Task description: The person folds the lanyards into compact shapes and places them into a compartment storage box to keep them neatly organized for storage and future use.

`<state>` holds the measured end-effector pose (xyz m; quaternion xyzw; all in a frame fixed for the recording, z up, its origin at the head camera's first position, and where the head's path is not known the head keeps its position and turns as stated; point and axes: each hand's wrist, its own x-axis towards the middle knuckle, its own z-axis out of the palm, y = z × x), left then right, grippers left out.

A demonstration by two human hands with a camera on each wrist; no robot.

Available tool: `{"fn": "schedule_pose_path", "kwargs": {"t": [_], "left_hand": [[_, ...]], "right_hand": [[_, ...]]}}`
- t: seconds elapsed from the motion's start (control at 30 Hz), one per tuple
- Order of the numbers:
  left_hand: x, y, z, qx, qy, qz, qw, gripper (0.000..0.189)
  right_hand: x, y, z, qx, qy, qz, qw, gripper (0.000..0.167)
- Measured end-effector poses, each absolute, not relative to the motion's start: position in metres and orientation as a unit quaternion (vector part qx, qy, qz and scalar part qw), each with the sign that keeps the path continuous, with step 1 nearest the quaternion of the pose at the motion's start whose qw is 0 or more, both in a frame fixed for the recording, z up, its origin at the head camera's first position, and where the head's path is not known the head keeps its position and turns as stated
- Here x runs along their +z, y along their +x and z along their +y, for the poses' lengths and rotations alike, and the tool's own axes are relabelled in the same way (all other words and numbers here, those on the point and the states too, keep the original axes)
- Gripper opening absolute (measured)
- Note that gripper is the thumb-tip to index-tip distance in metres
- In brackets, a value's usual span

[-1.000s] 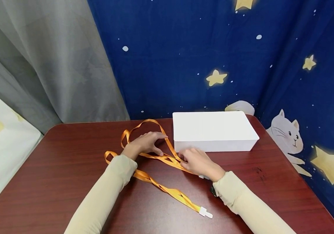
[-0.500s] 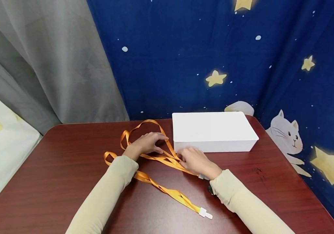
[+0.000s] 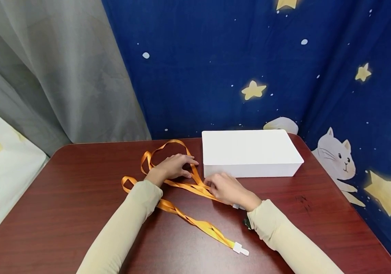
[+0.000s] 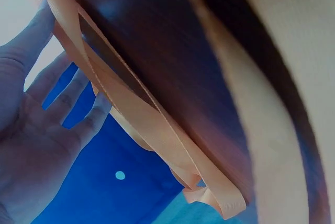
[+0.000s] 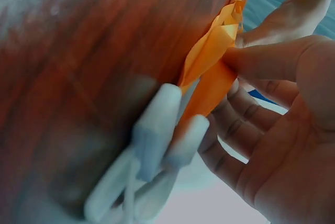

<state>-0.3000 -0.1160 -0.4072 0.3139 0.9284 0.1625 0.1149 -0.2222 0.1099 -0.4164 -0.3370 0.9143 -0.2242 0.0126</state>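
My right hand (image 3: 228, 189) pinches orange lanyard ribbon (image 5: 212, 85) between thumb and fingers, just in front of the box. White plastic clips (image 5: 159, 127) hang below this hand in the right wrist view, blurred. My left hand (image 3: 172, 167) lies over the looped part of the orange ribbon (image 3: 195, 189), thumb and fingers spread apart. In the left wrist view its fingers (image 4: 65, 98) reach behind a ribbon (image 4: 152, 124) without closing round it. Nearer the person, another orange lanyard (image 3: 200, 226) stretches diagonally under the left forearm to its white clip (image 3: 240, 249).
A white box (image 3: 250, 148) stands at the back right of the dark red wooden table (image 3: 62, 198). Behind the table hang a grey curtain (image 3: 79, 76) and a blue star-patterned curtain (image 3: 199, 68).
The right hand has shifted very slightly left along the ribbon. The left hand's fingertips have edged a little to the right; the near lanyard and the box stay put.
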Motion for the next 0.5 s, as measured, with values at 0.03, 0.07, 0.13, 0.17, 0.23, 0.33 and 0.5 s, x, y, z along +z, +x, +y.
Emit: {"fn": "schedule_pose_path", "kwargs": {"t": [0.03, 0.07, 0.13, 0.17, 0.23, 0.33, 0.5], "left_hand": [[-0.407, -0.300, -0.116, 0.162, 0.314, 0.928, 0.116, 0.047], [-0.408, -0.300, -0.116, 0.161, 0.314, 0.928, 0.116, 0.045], [-0.408, -0.299, -0.117, 0.162, 0.313, 0.929, 0.116, 0.041], [-0.409, -0.299, -0.117, 0.163, 0.313, 0.929, 0.113, 0.039], [-0.410, -0.299, -0.118, 0.167, 0.314, 0.929, 0.104, 0.034], [-0.412, -0.299, -0.120, 0.181, 0.313, 0.928, 0.092, 0.030], [-0.413, -0.299, -0.123, 0.201, 0.309, 0.926, 0.078, 0.022]], "right_hand": [[-0.416, -0.222, 0.110, -0.229, -0.339, 0.912, 0.015, 0.020], [-0.416, -0.221, 0.109, -0.233, -0.342, 0.910, 0.018, 0.021], [-0.415, -0.221, 0.110, -0.245, -0.343, 0.906, 0.026, 0.021], [-0.415, -0.220, 0.110, -0.251, -0.344, 0.904, 0.030, 0.022], [-0.413, -0.220, 0.111, -0.263, -0.343, 0.901, 0.041, 0.023], [-0.410, -0.219, 0.113, -0.277, -0.347, 0.894, 0.051, 0.024], [-0.405, -0.220, 0.116, -0.297, -0.355, 0.884, 0.062, 0.024]]}}
